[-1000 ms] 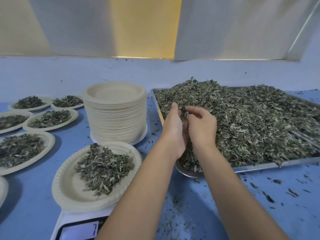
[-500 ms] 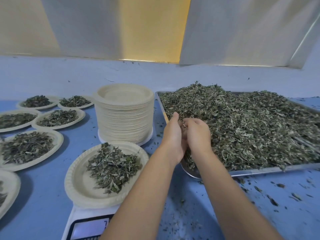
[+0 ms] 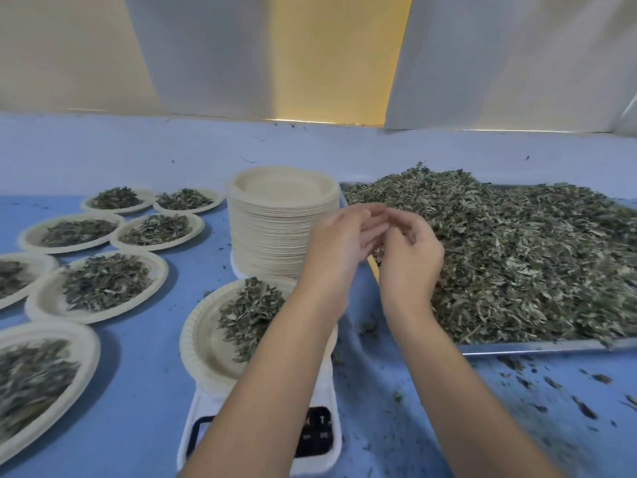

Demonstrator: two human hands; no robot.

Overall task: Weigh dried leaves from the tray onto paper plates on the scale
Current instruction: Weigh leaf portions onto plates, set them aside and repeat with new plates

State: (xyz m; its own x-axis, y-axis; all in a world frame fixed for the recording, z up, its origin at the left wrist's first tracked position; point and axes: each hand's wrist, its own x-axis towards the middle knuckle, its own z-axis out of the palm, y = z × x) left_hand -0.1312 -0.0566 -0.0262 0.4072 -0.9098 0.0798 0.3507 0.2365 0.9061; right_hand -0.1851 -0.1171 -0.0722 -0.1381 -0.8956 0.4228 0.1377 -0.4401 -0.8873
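Note:
A metal tray (image 3: 537, 347) on the right holds a big heap of dried leaves (image 3: 517, 257). In front of me a paper plate (image 3: 197, 343) with a small pile of leaves (image 3: 251, 312) sits on a white scale (image 3: 325, 455); my left forearm hides part of both. Both hands hover close together above the tray's left edge, blurred by motion. My left hand (image 3: 339, 246) has fairly straight fingers. My right hand (image 3: 412, 260) has curled fingers, and a small clump of leaves shows between the two hands.
A tall stack of blank paper plates (image 3: 275, 229) stands just behind the scale, right beside my left hand. Several filled plates (image 3: 100, 286) cover the blue table (image 3: 144, 391) on the left. Loose leaf crumbs (image 3: 582, 407) lie in front of the tray.
Both hands have lifted out of the heap at the tray's near left corner and shifted up and left, toward the plate stack. The view has also moved closer and to the left.

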